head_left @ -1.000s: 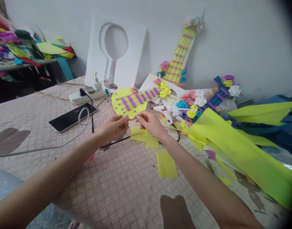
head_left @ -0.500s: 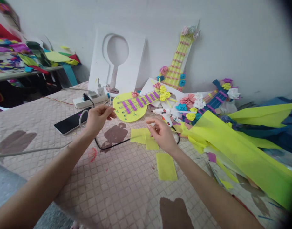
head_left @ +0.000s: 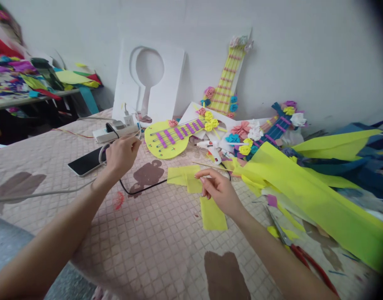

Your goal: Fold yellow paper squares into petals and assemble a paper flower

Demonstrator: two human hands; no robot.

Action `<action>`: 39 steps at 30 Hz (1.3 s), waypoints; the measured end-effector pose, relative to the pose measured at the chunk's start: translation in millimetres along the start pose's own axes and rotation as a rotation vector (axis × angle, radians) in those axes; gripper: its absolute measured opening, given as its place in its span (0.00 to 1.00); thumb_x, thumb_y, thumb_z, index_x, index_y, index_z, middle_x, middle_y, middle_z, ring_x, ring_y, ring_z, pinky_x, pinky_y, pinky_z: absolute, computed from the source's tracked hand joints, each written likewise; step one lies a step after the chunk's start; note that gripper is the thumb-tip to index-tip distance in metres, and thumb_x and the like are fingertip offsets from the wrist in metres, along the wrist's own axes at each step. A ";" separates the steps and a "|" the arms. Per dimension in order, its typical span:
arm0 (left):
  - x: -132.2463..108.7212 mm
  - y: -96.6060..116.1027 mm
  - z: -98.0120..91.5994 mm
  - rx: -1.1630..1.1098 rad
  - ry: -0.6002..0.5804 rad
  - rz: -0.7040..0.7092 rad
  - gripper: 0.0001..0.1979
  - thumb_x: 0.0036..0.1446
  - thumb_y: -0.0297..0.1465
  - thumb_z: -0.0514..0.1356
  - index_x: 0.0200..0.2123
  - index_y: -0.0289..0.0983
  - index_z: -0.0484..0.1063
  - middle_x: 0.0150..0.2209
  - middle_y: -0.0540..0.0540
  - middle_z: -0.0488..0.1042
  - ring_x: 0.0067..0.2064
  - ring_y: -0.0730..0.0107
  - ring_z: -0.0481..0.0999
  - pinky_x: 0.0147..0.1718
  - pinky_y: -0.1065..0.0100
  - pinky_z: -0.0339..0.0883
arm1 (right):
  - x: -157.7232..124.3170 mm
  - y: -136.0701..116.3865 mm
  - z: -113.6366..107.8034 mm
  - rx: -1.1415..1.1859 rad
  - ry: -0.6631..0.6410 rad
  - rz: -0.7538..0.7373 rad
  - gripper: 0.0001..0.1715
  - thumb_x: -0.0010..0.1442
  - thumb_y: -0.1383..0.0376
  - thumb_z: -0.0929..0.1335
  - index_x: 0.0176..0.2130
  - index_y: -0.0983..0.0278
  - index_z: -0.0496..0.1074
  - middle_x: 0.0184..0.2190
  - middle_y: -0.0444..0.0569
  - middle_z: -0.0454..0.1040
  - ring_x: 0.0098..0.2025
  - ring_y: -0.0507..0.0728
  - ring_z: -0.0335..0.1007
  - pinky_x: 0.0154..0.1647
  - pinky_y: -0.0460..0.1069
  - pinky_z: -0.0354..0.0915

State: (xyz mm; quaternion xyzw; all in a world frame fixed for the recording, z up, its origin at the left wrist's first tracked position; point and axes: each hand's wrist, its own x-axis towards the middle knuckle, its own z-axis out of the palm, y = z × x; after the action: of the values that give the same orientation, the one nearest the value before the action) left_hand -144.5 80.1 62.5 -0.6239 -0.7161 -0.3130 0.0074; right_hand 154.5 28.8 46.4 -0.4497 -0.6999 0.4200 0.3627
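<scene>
My left hand [head_left: 122,154] hovers above the phone [head_left: 88,161] and beside the power strip [head_left: 114,132]. Its fingers are curled closed; whatever they may hold is hidden. A white cable loops around by its wrist. My right hand [head_left: 219,189] is over the cut yellow paper pieces [head_left: 178,176], its fingers bent and apart with nothing visible in them. Just beyond that hand lies a thin stick [head_left: 206,165]. Between and behind both hands rests a yellow guitar-shaped craft [head_left: 168,143] with purple bars and paper flowers. A white glue gun [head_left: 211,149] lies to its right.
Red-handled scissors [head_left: 299,252] lie at the right near long yellow crepe paper [head_left: 304,187]. Against the wall lean a white board with a cut-out [head_left: 169,83] and another yellow craft [head_left: 229,79]. A blue flowered craft [head_left: 277,131] rests at right. A black cord [head_left: 144,191] crosses the cloth.
My left hand has drawn back left from the guitar-shaped craft and curled tighter. My right hand has come lower and nearer, its fingers loosening. The view has shifted slightly.
</scene>
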 end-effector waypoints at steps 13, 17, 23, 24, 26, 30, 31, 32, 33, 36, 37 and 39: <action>-3.0 -2.9 9.3 0.202 0.006 0.232 0.19 0.54 0.26 0.57 0.50 0.34 0.68 0.57 0.37 0.65 0.56 0.49 0.64 0.51 0.54 0.61 | -14.5 -6.5 -1.2 0.153 -0.044 0.060 0.12 0.61 0.60 0.63 0.43 0.62 0.70 0.18 0.39 0.66 0.20 0.49 0.65 0.23 0.45 0.62; -0.3 -8.4 16.2 -0.105 -0.125 0.152 0.19 0.52 0.26 0.57 0.49 0.35 0.69 0.40 0.42 0.78 0.41 0.62 0.76 0.43 0.63 0.66 | -30.9 -8.9 -7.6 0.074 -0.023 0.100 0.13 0.61 0.60 0.64 0.44 0.63 0.69 0.17 0.39 0.66 0.21 0.49 0.64 0.24 0.45 0.62; -12.5 8.0 14.3 -0.030 -0.052 0.064 0.15 0.53 0.40 0.58 0.23 0.36 0.72 0.20 0.47 0.72 0.25 0.67 0.71 0.26 0.68 0.59 | -64.2 3.1 -24.2 -0.050 0.051 0.133 0.12 0.60 0.58 0.65 0.42 0.62 0.70 0.22 0.41 0.67 0.22 0.49 0.60 0.23 0.45 0.59; -14.9 13.4 13.6 -0.019 -0.023 0.068 0.14 0.52 0.40 0.59 0.23 0.36 0.72 0.20 0.48 0.72 0.25 0.67 0.70 0.26 0.68 0.58 | -69.3 6.2 -27.2 -0.074 0.077 0.129 0.12 0.60 0.58 0.65 0.41 0.62 0.70 0.24 0.41 0.67 0.22 0.48 0.59 0.23 0.45 0.58; -18.8 24.3 13.1 -0.127 -0.039 0.076 0.09 0.50 0.37 0.62 0.27 0.36 0.73 0.22 0.49 0.72 0.26 0.69 0.71 0.27 0.69 0.58 | -78.0 11.9 -32.6 -0.108 0.120 0.126 0.12 0.60 0.58 0.66 0.40 0.62 0.71 0.26 0.43 0.69 0.23 0.48 0.58 0.23 0.45 0.58; -28.9 48.1 12.6 -0.685 -0.376 0.002 0.09 0.48 0.35 0.63 0.30 0.34 0.72 0.25 0.47 0.75 0.26 0.72 0.72 0.28 0.71 0.64 | -89.5 18.9 -38.2 -0.078 0.169 0.153 0.13 0.60 0.57 0.65 0.38 0.64 0.71 0.26 0.44 0.70 0.22 0.48 0.58 0.22 0.45 0.58; -33.2 55.3 12.3 -0.775 -0.474 -0.012 0.10 0.48 0.35 0.64 0.30 0.34 0.72 0.25 0.47 0.75 0.25 0.74 0.71 0.27 0.71 0.64 | -91.1 19.4 -38.1 -0.067 0.177 0.156 0.13 0.60 0.57 0.64 0.38 0.64 0.71 0.26 0.44 0.70 0.21 0.48 0.59 0.21 0.44 0.58; -38.1 63.1 11.9 -0.850 -0.561 -0.017 0.10 0.48 0.35 0.64 0.29 0.34 0.72 0.25 0.47 0.75 0.24 0.76 0.70 0.25 0.72 0.63 | -92.3 19.3 -37.4 -0.059 0.181 0.154 0.13 0.61 0.57 0.64 0.39 0.64 0.71 0.26 0.44 0.70 0.21 0.48 0.59 0.21 0.44 0.58; -43.6 71.3 11.9 -0.912 -0.633 -0.025 0.10 0.49 0.36 0.64 0.29 0.34 0.72 0.25 0.47 0.75 0.23 0.77 0.69 0.25 0.73 0.63 | -92.9 18.6 -36.1 -0.056 0.185 0.148 0.13 0.61 0.58 0.64 0.39 0.64 0.71 0.25 0.44 0.70 0.21 0.48 0.59 0.22 0.44 0.58; -60.2 97.2 15.1 -1.046 -0.820 -0.044 0.09 0.50 0.35 0.64 0.29 0.35 0.72 0.25 0.48 0.75 0.24 0.79 0.69 0.25 0.75 0.63 | -92.8 14.0 -29.6 -0.031 0.187 0.127 0.12 0.60 0.59 0.65 0.38 0.64 0.71 0.24 0.43 0.68 0.22 0.48 0.59 0.22 0.44 0.59; -65.2 105.5 17.3 -1.071 -0.861 -0.050 0.08 0.50 0.34 0.64 0.29 0.34 0.72 0.25 0.48 0.75 0.24 0.80 0.68 0.25 0.75 0.63 | -92.3 12.2 -27.0 -0.011 0.182 0.122 0.11 0.60 0.59 0.65 0.38 0.64 0.71 0.23 0.42 0.68 0.22 0.48 0.59 0.22 0.44 0.59; -74.1 120.4 22.8 -1.108 -0.923 -0.043 0.08 0.51 0.34 0.64 0.29 0.34 0.72 0.25 0.49 0.75 0.24 0.81 0.68 0.25 0.76 0.63 | -90.5 9.5 -22.1 0.029 0.182 0.117 0.11 0.60 0.58 0.66 0.37 0.64 0.71 0.22 0.41 0.66 0.21 0.48 0.58 0.21 0.44 0.57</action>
State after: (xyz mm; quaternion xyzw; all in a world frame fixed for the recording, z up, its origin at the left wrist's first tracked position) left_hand -11.3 27.8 67.3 -0.5905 -0.3942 -0.3346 -0.6197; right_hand 207.3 -47.7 34.4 -0.5206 -0.6305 0.4080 0.4062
